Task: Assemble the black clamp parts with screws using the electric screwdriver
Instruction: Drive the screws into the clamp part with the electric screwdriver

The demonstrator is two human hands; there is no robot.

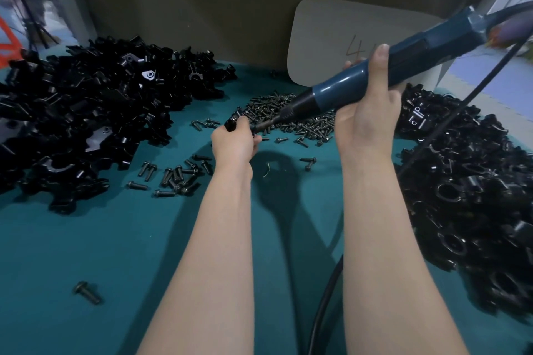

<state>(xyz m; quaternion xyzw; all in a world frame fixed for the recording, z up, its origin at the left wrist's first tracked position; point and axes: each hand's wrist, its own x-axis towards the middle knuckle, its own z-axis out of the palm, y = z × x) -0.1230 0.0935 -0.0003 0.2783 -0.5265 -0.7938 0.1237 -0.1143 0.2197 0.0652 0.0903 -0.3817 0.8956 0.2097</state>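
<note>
My right hand [367, 112] grips the blue electric screwdriver [403, 60], which slants down to the left. Its bit meets a small black clamp part [233, 123] that my left hand [235, 143] holds just above the teal table [115, 239]. Most of the part is hidden by my fingers. A heap of small black screws [291, 115] lies right behind both hands. More screws [176, 174] are scattered to the left of my left forearm.
A big pile of black clamp parts [86, 112] fills the left side. Another black pile [473, 196] covers the right. The screwdriver's black cable [326, 302] runs down between my forearms. One stray screw [87, 292] lies near the front left. A grey card [340, 37] leans at the back.
</note>
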